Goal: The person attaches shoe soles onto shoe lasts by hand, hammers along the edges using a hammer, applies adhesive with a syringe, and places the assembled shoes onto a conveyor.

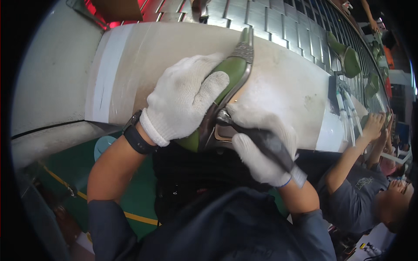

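Observation:
My left hand (185, 93), in a white knit glove, is closed round a green shoe last (235, 69) with dark, glossy material along its edge. The last lies slantwise over the front of the worktop, its narrow end pointing away and bound with a grey, ribbed band (242, 52). My right hand (257, 165), gloved too, grips a dark-handled tool (267, 142). Its shiny metal head (224, 117) meets the dark edge of the last; motion blur hides the tool's exact kind. Below that head shows a tan-rimmed opening (224, 132).
Behind the pale worktop (287, 74) runs a slatted metal conveyor (278, 26) carrying other green lasts (350, 61). Several syringe-like white tubes (346, 108) stand at the worktop's right end. A co-worker (361, 187) sits close on my right, arms reaching toward the conveyor.

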Tool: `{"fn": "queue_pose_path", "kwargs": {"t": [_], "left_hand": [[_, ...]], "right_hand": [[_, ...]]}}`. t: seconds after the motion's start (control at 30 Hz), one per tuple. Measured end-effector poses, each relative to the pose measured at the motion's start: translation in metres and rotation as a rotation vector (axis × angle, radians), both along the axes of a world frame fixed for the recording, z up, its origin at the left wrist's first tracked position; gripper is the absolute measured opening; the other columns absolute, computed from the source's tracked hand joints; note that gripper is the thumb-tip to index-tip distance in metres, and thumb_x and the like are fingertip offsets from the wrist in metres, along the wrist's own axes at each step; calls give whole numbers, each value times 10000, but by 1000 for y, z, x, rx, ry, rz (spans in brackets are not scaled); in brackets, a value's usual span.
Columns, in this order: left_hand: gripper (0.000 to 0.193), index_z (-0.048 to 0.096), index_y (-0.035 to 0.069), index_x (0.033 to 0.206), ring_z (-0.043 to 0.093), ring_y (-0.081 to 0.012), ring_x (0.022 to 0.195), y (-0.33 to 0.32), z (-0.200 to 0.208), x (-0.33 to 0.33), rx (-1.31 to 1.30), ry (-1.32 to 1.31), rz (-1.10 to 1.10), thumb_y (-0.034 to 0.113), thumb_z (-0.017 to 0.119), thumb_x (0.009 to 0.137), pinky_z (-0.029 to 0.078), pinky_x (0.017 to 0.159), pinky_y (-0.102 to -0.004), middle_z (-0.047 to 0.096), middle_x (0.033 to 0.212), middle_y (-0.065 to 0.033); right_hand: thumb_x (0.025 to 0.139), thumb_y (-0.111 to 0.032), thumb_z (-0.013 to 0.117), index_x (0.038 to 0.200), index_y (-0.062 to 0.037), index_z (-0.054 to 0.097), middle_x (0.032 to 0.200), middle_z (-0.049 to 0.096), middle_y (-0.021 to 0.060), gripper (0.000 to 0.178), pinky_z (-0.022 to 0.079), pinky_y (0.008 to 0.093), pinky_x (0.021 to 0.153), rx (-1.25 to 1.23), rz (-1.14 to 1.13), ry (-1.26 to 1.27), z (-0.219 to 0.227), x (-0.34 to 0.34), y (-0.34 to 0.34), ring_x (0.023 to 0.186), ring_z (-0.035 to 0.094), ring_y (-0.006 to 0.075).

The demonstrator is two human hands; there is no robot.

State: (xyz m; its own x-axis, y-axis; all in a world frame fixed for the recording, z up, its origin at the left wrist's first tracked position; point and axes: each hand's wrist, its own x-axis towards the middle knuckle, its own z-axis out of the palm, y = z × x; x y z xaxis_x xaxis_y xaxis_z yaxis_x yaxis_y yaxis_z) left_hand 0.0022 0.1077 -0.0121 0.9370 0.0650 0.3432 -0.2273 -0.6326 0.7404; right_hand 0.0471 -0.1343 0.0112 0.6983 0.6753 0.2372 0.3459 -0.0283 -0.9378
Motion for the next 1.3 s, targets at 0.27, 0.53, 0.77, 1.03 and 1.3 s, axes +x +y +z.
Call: {"fn": "queue_pose_path", "kwargs": {"t": [0.27,0.53,0.77,1.03,1.3], "left_hand": [[870,541,-55,1565,681,-479,1279,-24,30,40,92,325,7,397,834,882,541,1107,-505,700,1330,-317],[828,532,18,1562,686,-482,1220,-27,18,42,103,341,39,255,813,820,547,1082,-519,702,1272,-268],[864,504,3,1597,687,-481,1216,-20,21,39,59,278,17,277,804,834,552,1072,-521,706,1260,-275],[1067,356,-36,1705,698,-496,1251,-51,59,27,353,502,-37,329,837,826,553,1113,-519,699,1344,-340],[1109,293,-52,1709,636,-251,1291,-24,112,1,-557,-193,3,71,909,795,576,1094,-412,619,1431,-188]], "right_hand": [[1040,60,632,1256,47,715,1234,784,209,231,617,391,1043,241,-250,183,42,59,-17,1150,771,252],[1021,-91,758,1161,2,774,1102,814,99,169,623,320,911,78,-62,381,31,104,16,1021,766,173],[1061,-210,683,1227,-18,758,1169,820,142,264,640,367,961,-56,-86,337,25,156,52,1105,802,264],[1042,-94,708,1176,13,764,1148,794,113,180,600,344,998,194,-240,437,-38,141,-2,1102,759,214],[1067,-67,684,1197,49,751,1141,808,163,187,638,352,986,60,-294,300,-43,111,-21,1096,792,244]]}}
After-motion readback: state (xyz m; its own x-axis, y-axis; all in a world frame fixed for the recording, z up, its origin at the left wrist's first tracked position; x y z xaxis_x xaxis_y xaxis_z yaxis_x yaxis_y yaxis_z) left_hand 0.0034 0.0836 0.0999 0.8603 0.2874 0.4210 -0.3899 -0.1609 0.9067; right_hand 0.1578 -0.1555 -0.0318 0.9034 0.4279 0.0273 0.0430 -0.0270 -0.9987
